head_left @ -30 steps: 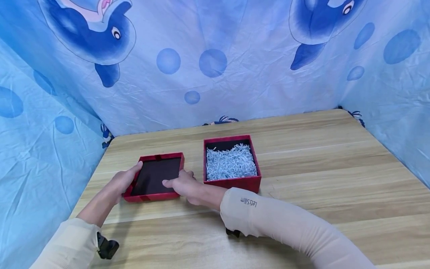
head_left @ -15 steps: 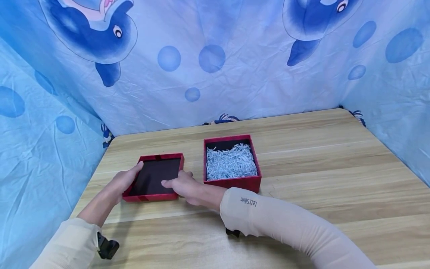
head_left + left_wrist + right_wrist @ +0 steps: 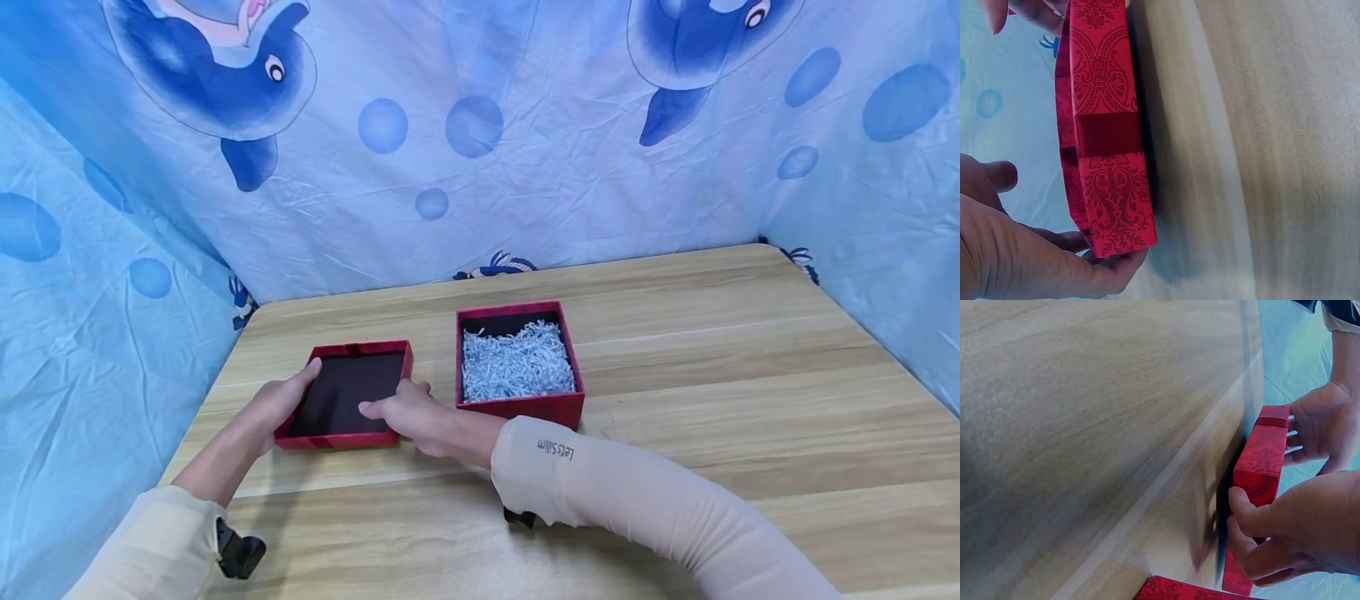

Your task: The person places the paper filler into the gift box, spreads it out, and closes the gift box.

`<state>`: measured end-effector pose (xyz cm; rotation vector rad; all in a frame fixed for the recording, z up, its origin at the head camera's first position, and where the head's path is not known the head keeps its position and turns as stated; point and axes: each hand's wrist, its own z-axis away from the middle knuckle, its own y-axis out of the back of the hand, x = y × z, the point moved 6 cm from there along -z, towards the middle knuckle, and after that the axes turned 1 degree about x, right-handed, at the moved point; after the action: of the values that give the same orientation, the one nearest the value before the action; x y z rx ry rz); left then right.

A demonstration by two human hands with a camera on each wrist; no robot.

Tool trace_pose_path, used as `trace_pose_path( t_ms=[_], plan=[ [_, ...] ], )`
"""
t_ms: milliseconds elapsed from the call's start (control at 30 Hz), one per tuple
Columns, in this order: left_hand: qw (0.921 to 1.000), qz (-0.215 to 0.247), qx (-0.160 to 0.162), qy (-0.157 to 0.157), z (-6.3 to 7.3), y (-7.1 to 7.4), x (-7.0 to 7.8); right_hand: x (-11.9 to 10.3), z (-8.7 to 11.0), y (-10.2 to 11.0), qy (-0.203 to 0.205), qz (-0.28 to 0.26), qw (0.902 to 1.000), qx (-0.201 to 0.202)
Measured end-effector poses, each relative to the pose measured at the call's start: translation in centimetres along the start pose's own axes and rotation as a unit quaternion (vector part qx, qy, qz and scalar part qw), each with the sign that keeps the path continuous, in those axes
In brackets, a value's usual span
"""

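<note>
A shallow red box lid (image 3: 348,387) lies on the table at the left, hollow side up, its inside black. My left hand (image 3: 276,404) grips its left side, thumb on the rim and fingers on the outer wall. On the opposite side my right hand (image 3: 416,414) holds the lid, its thumb reaching over the inside. In the left wrist view, the lid's wall (image 3: 1110,203) shows a dark paisley-like pattern and a dark red ribbon band. The right wrist view shows curled fingers (image 3: 1250,519) against the outer wall.
Right of the lid stands a deeper red box (image 3: 525,410), filled with pale blue shredded paper (image 3: 517,367). The wooden table (image 3: 712,375) reaches back to a blue dolphin-print curtain (image 3: 480,208), which also hangs along both sides. The right forearm crosses in front of the deeper box.
</note>
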<state>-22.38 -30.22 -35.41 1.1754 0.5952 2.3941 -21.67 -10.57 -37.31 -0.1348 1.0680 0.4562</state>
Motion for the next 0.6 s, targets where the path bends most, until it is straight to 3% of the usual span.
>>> trace_pose_path(
  t_ms=[167,600],
  plan=[
    [0.9999,-0.003,0.0,-0.011,0.6,0.1,0.6,-0.4,0.1,0.3,0.001,0.024,0.9997,0.006],
    [0.9998,0.0,0.0,-0.021,1.2,1.2,1.7,-2.3,0.6,0.8,0.021,0.011,0.9997,0.009]
  ],
)
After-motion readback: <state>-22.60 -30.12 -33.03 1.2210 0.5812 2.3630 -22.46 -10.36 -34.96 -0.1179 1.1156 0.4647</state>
